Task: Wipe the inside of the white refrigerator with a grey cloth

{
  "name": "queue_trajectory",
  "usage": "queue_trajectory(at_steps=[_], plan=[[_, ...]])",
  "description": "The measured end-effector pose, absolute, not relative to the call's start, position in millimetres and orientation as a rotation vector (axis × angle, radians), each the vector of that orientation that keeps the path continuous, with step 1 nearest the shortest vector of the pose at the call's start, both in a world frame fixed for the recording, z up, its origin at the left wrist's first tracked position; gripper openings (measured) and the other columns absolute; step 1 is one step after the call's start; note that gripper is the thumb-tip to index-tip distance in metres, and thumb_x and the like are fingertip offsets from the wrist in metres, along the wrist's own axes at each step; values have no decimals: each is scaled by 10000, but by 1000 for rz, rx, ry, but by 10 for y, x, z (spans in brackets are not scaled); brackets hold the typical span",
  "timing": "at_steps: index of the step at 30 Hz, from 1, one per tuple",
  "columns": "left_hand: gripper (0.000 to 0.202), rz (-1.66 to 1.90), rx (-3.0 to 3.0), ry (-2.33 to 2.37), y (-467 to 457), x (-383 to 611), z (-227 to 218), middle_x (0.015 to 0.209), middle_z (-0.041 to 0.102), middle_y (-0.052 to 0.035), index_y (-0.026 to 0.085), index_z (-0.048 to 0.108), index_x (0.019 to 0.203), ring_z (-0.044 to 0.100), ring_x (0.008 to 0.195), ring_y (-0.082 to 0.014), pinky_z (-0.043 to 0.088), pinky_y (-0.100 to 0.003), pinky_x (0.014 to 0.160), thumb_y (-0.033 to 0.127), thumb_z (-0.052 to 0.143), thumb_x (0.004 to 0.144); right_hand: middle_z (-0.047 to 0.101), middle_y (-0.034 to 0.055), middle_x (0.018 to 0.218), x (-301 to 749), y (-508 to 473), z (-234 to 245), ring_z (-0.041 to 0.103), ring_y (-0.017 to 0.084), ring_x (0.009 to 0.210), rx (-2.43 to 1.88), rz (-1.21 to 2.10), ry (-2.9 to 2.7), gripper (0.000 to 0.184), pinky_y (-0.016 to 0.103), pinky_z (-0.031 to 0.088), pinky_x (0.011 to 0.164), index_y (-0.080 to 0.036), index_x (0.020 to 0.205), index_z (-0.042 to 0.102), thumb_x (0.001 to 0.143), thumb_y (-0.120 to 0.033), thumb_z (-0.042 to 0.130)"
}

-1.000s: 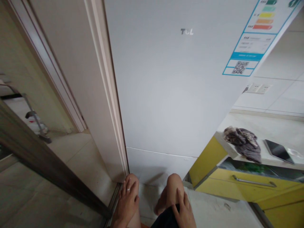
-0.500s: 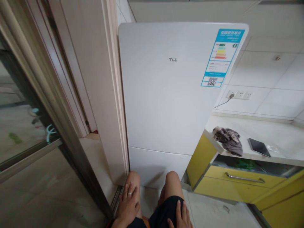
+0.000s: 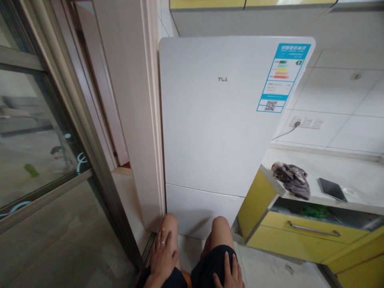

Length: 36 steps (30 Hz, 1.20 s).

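My left hand (image 3: 163, 256) lies flat on my left thigh just below the knee, fingers spread, a ring on one finger, holding nothing. My right hand (image 3: 227, 276) rests flat on my right thigh over the dark shorts, fingers apart, partly cut off by the frame's bottom edge. Both knees point at a white two-door fridge (image 3: 216, 132), which stands closed right in front of me with an energy label (image 3: 280, 78) at its upper right.
A pale door frame (image 3: 141, 120) and a glass sliding door (image 3: 39, 152) stand to the left. To the right is a counter (image 3: 345, 176) with a grey rag (image 3: 292, 179) and a dark phone (image 3: 332, 189), over yellow drawers (image 3: 303, 234). A wall socket (image 3: 306, 122) holds a plug.
The view has risen and drawn back, so the whole fridge door and the upper cabinet now show. Both hands have slid a little up the thighs from the knees.
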<state>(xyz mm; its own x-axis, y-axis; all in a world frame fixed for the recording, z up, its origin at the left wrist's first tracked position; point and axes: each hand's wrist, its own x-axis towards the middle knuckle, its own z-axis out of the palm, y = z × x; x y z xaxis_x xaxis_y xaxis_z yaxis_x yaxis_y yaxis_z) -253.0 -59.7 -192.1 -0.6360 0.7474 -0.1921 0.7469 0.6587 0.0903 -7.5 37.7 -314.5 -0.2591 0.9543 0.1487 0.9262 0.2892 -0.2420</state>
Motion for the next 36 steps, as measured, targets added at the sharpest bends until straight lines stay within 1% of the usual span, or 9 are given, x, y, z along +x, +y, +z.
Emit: queue_trajectory(at_steps=[3, 5, 9, 13, 16, 21, 26, 31, 36], plan=[[737, -25, 1112, 2658, -534, -2579, -1845, 1714, 206, -210, 49, 213, 1608, 243, 1589, -319, 262, -390, 1273, 275, 409, 935, 361, 232, 1640, -66, 356, -3045, 422, 482, 1459, -1724, 240, -2311, 728, 621, 524, 1021, -95, 1569, 411, 922, -427, 453], [752, -12, 1077, 2645, -508, -2625, -1858, 1703, 219, -239, -24, 173, 1596, 249, 1587, -315, 276, -365, 1264, 299, 391, 953, 340, 226, 1653, -56, 349, -3015, 404, 465, 1477, -1743, 276, -2330, 721, 606, 517, 1045, -109, 1582, 387, 931, -413, 451], [774, 59, 1014, 2607, -474, -2749, -1940, 1683, 263, -275, -86, 145, 1578, 327, 1556, -315, 342, -350, 1223, 336, 372, 971, 343, 180, 1664, -32, 357, -3007, 364, 409, 1516, -1793, 278, -2363, 710, 558, 501, 1096, -141, 1595, 364, 942, -409, 434], [812, 256, 853, 2525, -447, -2893, -2020, 1615, 408, -278, -35, 151, 1590, 488, 1457, -323, 429, -377, 1153, 428, 393, 968, 333, 179, 1670, 11, 399, -2992, 353, 392, 1526, -1774, 332, -2420, 738, 530, 465, 1145, -132, 1608, 332, 943, -429, 446], [830, 351, 815, 2488, -457, -2955, -2079, 1581, 458, -270, 9, 168, 1594, 543, 1401, -346, 438, -415, 1139, 458, 435, 950, 317, 178, 1677, 31, 413, -2936, 343, 388, 1532, -1782, 369, -2457, 754, 522, 450, 1161, -128, 1616, 310, 950, -462, 430], [820, 404, 841, 2491, -516, -2944, -2139, 1588, 441, -279, 11, 166, 1594, 525, 1416, -351, 425, -423, 1139, 447, 444, 958, 310, 196, 1673, -4, 360, -2780, 316, 385, 1544, -1816, 353, -2451, 763, 503, 464, 1149, -98, 1617, 292, 952, -455, 407], [781, 391, 903, 2518, -528, -2921, -2147, 1629, 393, -260, 41, 172, 1610, 520, 1424, -334, 439, -395, 1118, 429, 419, 978, 322, 189, 1664, 12, 364, -2779, 323, 373, 1543, -1815, 383, -2463, 766, 508, 504, 1106, -117, 1614, 304, 943, -475, 401], [735, 375, 906, 2563, -546, -2886, -2115, 1616, 431, -230, 100, 222, 1614, 547, 1406, -307, 467, -373, 1094, 431, 421, 988, 340, 190, 1653, 22, 370, -2828, 322, 380, 1542, -1787, 371, -2412, 765, 518, 491, 1118, -114, 1605, 319, 937, -477, 400], [693, 436, 947, 2565, -591, -2851, -2111, 1627, 420, -223, 94, 266, 1597, 521, 1430, -312, 446, -391, 1127, 407, 409, 995, 328, 212, 1652, -7, 346, -2817, 308, 384, 1546, -1759, 372, -2391, 767, 520, 496, 1108, -88, 1596, 325, 933, -466, 393]])
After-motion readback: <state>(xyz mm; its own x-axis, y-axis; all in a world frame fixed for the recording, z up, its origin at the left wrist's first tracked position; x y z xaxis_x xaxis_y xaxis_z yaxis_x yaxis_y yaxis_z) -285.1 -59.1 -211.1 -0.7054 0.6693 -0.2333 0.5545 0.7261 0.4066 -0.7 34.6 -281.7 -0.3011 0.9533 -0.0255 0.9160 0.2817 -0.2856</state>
